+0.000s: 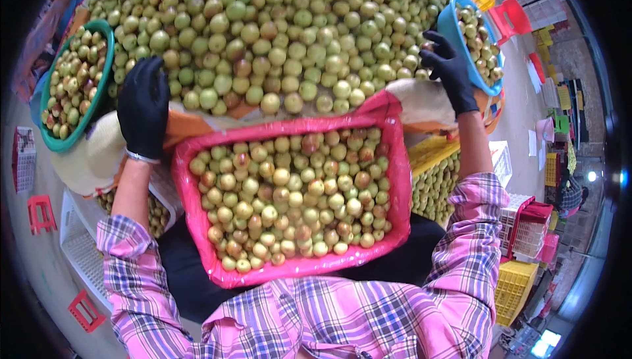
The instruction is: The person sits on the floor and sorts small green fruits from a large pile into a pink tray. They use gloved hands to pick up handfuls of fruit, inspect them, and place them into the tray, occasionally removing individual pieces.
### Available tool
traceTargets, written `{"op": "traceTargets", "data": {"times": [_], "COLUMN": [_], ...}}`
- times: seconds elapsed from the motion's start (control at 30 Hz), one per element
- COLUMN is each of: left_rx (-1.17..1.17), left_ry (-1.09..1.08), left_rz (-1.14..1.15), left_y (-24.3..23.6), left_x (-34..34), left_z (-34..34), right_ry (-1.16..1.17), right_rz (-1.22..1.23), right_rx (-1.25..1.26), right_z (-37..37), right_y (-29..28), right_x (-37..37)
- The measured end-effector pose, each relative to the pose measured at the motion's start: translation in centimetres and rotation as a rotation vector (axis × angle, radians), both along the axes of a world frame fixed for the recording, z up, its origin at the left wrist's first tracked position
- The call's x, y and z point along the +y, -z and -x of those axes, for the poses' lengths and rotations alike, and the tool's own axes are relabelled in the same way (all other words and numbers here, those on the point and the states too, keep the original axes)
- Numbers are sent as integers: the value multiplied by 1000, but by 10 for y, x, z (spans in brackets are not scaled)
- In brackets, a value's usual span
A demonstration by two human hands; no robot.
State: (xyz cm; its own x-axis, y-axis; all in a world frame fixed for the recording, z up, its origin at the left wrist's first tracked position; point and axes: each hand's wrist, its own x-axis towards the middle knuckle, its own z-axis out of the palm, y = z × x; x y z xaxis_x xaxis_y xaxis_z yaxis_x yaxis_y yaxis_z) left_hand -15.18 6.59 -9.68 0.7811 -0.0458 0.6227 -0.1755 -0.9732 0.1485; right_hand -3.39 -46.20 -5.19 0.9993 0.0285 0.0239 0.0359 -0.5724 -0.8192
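A heap of small round green and reddish-brown jujubes spreads across the far side. My left hand, in a black glove, is at its near left edge, fingers drawn together and bent down; anything inside them is hidden. At the right edge of the heap is my right hand, also black-gloved, with a reddish jujube between thumb and fingers. It is next to a blue basin part-filled with jujubes. Before me, a crate lined with pink plastic holds many more of the fruits.
A green basin of jujubes stands at the left. White crates and a yellow crate flank my legs. Red stools are on the left floor, a red chair at far right. Stacked crates and another person are farther right.
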Motion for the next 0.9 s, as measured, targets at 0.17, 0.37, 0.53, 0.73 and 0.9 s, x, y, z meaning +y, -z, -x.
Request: {"op": "traceTargets", "data": {"times": [0.17,0.37,0.53,0.73,0.9], "left_rx": [10,-81,-105,-130,-110], "left_ry": [-5,71,70,6,9], "left_rz": [-76,-417,-437,26,-187], "left_y": [0,11,20,-7,3], "left_x": [13,20,36,-5,6], "left_z": [5,-4,-7,7,4], "right_ry": [-147,-158,-277,-346,-389], "right_rz": [-106,141,394,537,439], "right_rx": [115,212,-18,-135,-125], "right_z": [96,177,173,147,144], "right_y": [-10,18,38,59,64], "right_x": [39,34,44,65,60]}}
